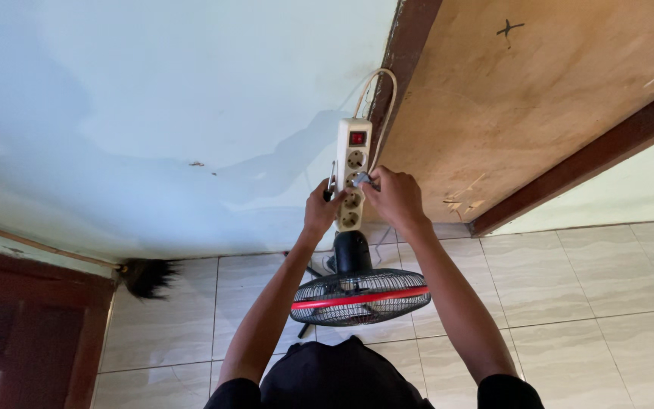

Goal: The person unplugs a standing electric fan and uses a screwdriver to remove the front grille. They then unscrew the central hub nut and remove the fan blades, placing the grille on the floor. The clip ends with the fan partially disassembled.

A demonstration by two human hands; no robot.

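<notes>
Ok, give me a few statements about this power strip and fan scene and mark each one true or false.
1. Both hands are up at the power strip on the wall. True.
2. The left hand holds a hammer. False: it holds a thin tool, seemingly a screwdriver.
3. The fan has a red band around its grille. True.
4. The floor is carpeted. False: it is pale tile.
5. The right hand rests on the fan. False: it is at the strip, pinching something small.
</notes>
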